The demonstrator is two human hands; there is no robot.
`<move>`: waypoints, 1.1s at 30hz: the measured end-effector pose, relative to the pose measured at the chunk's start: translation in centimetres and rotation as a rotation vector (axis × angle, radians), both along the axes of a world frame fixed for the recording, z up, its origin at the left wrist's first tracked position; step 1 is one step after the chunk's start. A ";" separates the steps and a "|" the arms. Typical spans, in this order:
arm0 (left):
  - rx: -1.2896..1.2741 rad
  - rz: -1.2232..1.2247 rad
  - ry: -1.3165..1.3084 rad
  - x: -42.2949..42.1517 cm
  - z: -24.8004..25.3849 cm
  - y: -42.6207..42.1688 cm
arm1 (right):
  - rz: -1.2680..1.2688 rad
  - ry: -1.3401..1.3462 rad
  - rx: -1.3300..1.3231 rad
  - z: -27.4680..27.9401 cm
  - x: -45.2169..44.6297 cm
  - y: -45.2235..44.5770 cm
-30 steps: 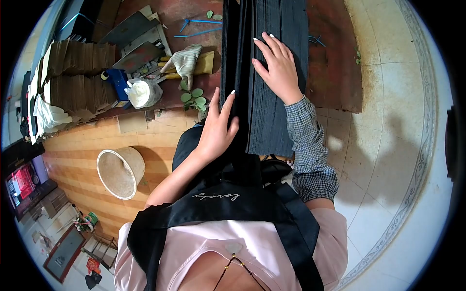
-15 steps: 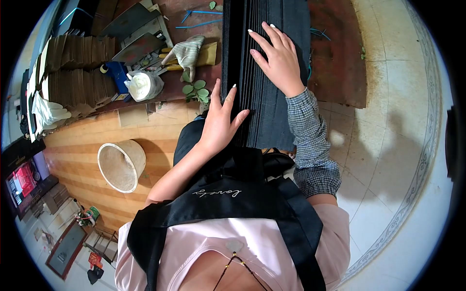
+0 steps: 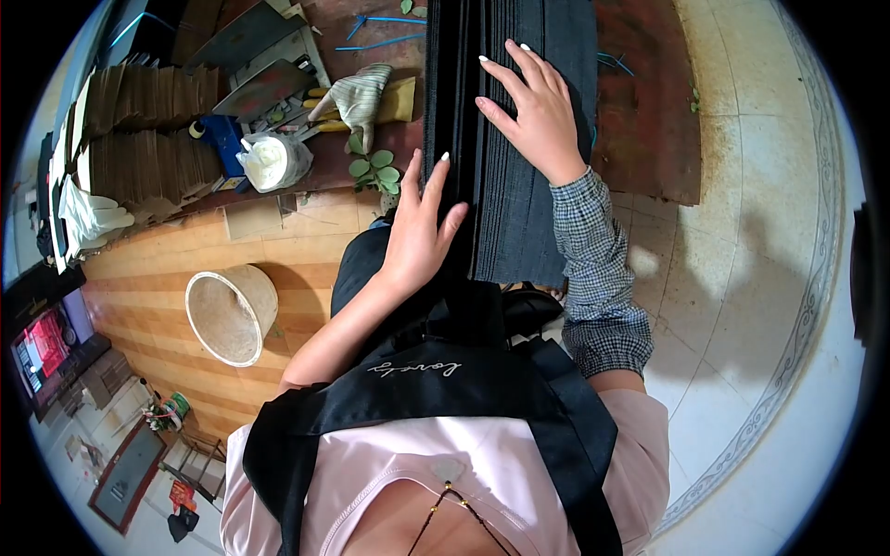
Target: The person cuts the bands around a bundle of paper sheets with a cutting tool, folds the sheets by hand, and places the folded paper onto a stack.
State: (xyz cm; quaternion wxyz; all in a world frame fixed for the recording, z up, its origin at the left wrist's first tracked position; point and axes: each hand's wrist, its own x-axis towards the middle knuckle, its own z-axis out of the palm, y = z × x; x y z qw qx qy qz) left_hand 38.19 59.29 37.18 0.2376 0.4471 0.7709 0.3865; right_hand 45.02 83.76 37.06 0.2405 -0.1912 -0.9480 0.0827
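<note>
A long stack of black, cloth-like layers (image 3: 528, 218) lies lengthwise before me, its many edges showing as narrow ridges along the left side. On top of it, toward the right, rests my right hand (image 3: 538, 116), fingers spread and pointing away from me. My left hand (image 3: 417, 227) is at the stack's near left side, also with fingers apart; its fingertips are by the dark left edge, and whether they touch is unclear. Neither hand grips anything. A checked sleeve (image 3: 598, 269) covers my right forearm.
The reddish-brown table (image 3: 644, 102) carries a green-leaved sprig (image 3: 375, 171), a striped glove (image 3: 362, 97), a white tub (image 3: 269, 162), blue ties (image 3: 385, 42) and bundled brown sheets (image 3: 148, 134). A pale bucket (image 3: 232, 315) stands on the floor at left.
The ridged layers have shifted slightly right along with my right hand, widening the dark band at their left. My left hand has barely moved.
</note>
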 end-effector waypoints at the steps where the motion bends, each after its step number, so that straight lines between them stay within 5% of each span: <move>1: 0.070 0.022 -0.038 -0.1 -0.2 0.0 | -0.002 0.001 -0.001 0.0 0.0 0.0; 33: -0.060 -0.052 0.067 -0.1 0.5 0.1 | 0.006 0.026 0.008 -0.3 0.4 0.4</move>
